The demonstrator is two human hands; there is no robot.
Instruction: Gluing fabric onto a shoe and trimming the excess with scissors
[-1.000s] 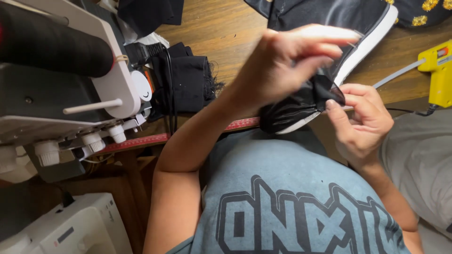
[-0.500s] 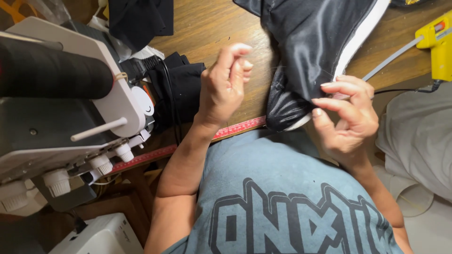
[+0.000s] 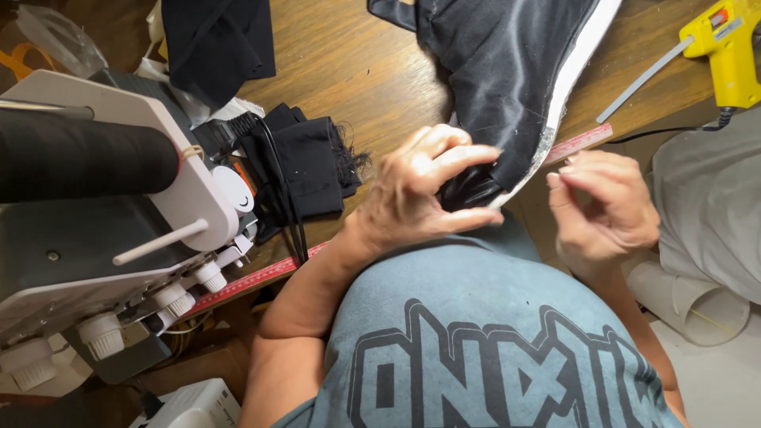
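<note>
A black shiny cloth with a white edge (image 3: 507, 71) lies on the wooden table (image 3: 372, 71), and its low end hangs over the table's front edge. The left hand (image 3: 424, 194) grips that low end, with the fingers curled over the black folds and the thumb under them. The right hand (image 3: 606, 210) is just to the right of the cloth's white edge. Its fingertips (image 3: 567, 170) are pinched close together, and I cannot tell if they hold something tiny. The two hands are apart, with the tip of the cloth between them.

A red ruler strip (image 3: 583, 143) runs along the table's front edge, under the cloth. A yellow glue gun (image 3: 725, 47) lies to the right of the cloth, with a clear glue stick (image 3: 642, 79) poking out of its back. A small pile of black fabric pieces (image 3: 305, 166) sits to the left of the cloth. Further left of the cloth stands a white sewing machine with knobs (image 3: 119, 238) and a big black thread spool (image 3: 79, 162). The person wears a blue-grey T-shirt (image 3: 491, 341).
</note>
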